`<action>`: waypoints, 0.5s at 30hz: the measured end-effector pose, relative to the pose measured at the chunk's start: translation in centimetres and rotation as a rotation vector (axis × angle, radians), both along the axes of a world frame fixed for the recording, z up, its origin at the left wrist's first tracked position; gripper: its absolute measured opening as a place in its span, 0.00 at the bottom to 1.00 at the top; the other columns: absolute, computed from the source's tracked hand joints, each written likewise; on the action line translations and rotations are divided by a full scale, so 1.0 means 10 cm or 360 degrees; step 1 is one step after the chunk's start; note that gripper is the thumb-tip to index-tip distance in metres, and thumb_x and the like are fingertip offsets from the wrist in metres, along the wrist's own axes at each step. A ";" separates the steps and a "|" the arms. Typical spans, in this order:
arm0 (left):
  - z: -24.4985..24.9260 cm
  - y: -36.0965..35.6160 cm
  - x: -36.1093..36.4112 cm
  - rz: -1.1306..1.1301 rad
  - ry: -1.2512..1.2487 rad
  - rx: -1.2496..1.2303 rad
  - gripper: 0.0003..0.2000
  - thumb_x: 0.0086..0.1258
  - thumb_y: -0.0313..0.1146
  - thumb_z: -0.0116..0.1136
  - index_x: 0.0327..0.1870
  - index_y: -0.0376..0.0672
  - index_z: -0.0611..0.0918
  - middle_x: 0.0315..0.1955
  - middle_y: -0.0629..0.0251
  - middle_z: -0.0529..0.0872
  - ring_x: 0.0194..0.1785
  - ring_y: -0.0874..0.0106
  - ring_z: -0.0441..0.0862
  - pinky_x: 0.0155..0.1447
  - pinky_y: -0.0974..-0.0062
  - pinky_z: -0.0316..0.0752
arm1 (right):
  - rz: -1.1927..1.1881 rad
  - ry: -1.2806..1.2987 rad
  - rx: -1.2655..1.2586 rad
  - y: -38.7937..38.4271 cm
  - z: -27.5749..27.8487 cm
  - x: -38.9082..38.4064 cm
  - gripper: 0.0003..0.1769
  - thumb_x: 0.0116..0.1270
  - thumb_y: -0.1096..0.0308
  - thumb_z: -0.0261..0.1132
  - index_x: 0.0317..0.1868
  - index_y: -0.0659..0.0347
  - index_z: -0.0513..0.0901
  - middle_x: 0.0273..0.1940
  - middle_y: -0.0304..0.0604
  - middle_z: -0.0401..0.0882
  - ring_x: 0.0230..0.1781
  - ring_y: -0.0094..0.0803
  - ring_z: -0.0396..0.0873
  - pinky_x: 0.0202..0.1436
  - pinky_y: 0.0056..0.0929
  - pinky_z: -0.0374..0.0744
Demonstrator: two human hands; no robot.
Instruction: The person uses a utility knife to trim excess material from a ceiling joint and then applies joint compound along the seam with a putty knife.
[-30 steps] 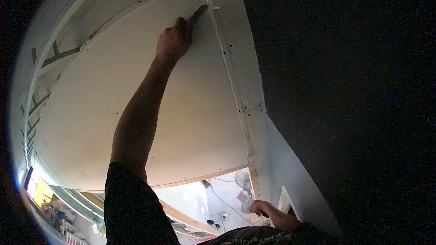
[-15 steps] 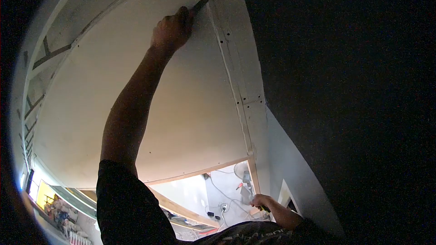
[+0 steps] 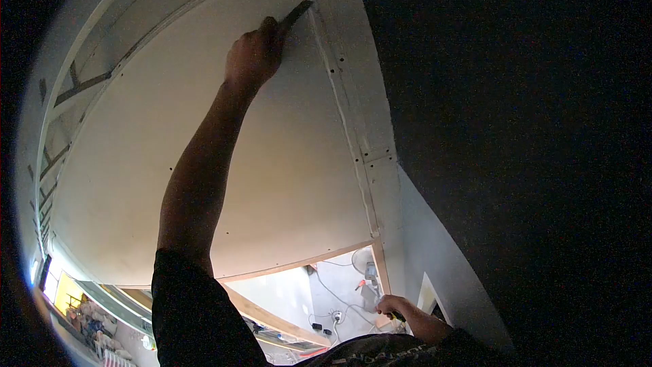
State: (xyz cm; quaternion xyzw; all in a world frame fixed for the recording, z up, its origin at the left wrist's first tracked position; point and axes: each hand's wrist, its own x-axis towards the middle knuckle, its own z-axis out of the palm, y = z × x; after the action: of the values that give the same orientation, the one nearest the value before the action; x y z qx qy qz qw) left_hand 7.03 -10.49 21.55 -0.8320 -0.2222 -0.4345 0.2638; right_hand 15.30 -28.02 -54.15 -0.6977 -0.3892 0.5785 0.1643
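Note:
My left hand point(image 3: 252, 58) is raised high and closed around a dark putty knife point(image 3: 296, 16). The knife's tip meets a pale board surface point(image 3: 272, 156) at a long seam point(image 3: 343, 115) lined with whitish filler. Low on the right, my right hand point(image 3: 395, 307) is wrapped round the handle of a second scraper point(image 3: 370, 295), whose greyish wide blade points up and left. Part of this handle looks yellow and black.
Dark screw heads dot the board beside the seam. A wooden-edged opening point(image 3: 382, 268) shows cables and small items beyond. A large dark surface point(image 3: 516, 129) fills the right side. Bags and a yellow panel point(image 3: 66, 292) appear at lower left.
My left hand and its knife have shifted slightly down and left. The white blob at the knife tip no longer shows, and the filler above it looks wider. My right hand has barely moved.

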 end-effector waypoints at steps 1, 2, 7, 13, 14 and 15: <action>0.01 0.01 0.00 0.0008 -0.0002 -0.0003 0.14 0.83 0.43 0.46 0.54 0.42 0.75 0.37 0.43 0.88 0.41 0.42 0.88 0.43 0.44 0.84 | 0.0021 0.0011 0.0010 0.01 0.00 0.01 0.24 0.74 0.49 0.64 0.42 0.67 0.86 0.35 0.47 0.87 0.23 0.39 0.81 0.28 0.45 0.80; 0.03 0.02 0.02 0.0039 0.0035 0.0051 0.13 0.83 0.42 0.47 0.55 0.42 0.75 0.37 0.42 0.88 0.41 0.41 0.88 0.43 0.43 0.84 | 0.0038 0.0023 0.0023 0.02 -0.01 0.03 0.24 0.74 0.49 0.64 0.42 0.67 0.86 0.34 0.47 0.87 0.23 0.38 0.80 0.27 0.46 0.79; 0.03 0.02 0.13 0.0141 0.0060 0.0010 0.13 0.82 0.42 0.48 0.56 0.45 0.75 0.38 0.42 0.88 0.43 0.40 0.88 0.44 0.44 0.84 | -0.0068 0.0066 0.0023 0.04 -0.20 0.08 0.23 0.71 0.50 0.67 0.41 0.66 0.86 0.32 0.46 0.85 0.23 0.38 0.79 0.26 0.47 0.78; -0.11 0.21 0.15 -0.0006 -0.0003 -0.0021 0.13 0.81 0.40 0.46 0.59 0.46 0.75 0.40 0.41 0.87 0.44 0.40 0.88 0.45 0.42 0.84 | -0.0112 0.0086 -0.0025 -0.01 -0.31 0.04 0.21 0.68 0.50 0.69 0.38 0.64 0.85 0.30 0.47 0.85 0.23 0.38 0.79 0.26 0.47 0.79; -0.14 0.24 0.14 -0.0031 0.0090 0.0189 0.14 0.82 0.41 0.45 0.60 0.46 0.75 0.40 0.41 0.87 0.44 0.40 0.88 0.46 0.41 0.84 | -0.0135 0.0014 -0.0037 -0.05 -0.27 0.03 0.21 0.68 0.51 0.68 0.37 0.64 0.85 0.29 0.47 0.84 0.23 0.39 0.80 0.26 0.46 0.79; -0.16 0.26 0.13 -0.0056 0.0182 0.0404 0.14 0.83 0.42 0.44 0.60 0.46 0.75 0.40 0.41 0.87 0.44 0.40 0.87 0.46 0.41 0.83 | -0.0132 0.0014 -0.0042 -0.05 -0.23 0.01 0.21 0.68 0.51 0.68 0.37 0.64 0.85 0.29 0.47 0.84 0.23 0.39 0.80 0.26 0.46 0.79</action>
State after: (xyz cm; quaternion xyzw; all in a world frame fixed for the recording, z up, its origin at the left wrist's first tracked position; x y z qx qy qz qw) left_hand 8.32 -7.87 19.99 -0.8191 -0.1356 -0.4156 0.3715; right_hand 15.45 -28.53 -56.43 -0.7128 -0.3517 0.5793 0.1806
